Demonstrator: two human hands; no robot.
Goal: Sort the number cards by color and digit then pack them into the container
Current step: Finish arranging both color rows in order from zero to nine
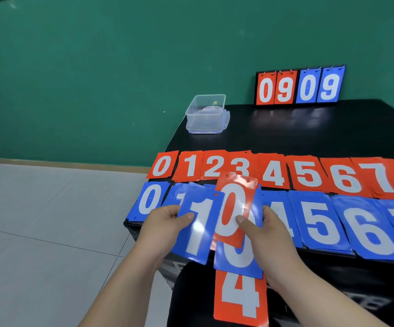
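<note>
My left hand [165, 223] holds a blue card with a white 1 [199, 228] over the table's near edge. My right hand [261, 228] grips a fan of cards: a red 0 [235, 210] on top, a blue card [237, 260] under it, and a red 4 [240, 298] lowest. On the black table [297, 128] lie a far row of red cards [273, 172] from 0 upward and a near row of blue cards [321, 223], both running off the right edge. A clear plastic container [206, 114] stands at the table's far left corner.
A flip scoreboard [299, 87] reading 09 in red and 09 in blue stands at the table's back edge. A green wall is behind, and pale floor tiles [38, 220] lie to the left. The table's left edge is close to my left hand.
</note>
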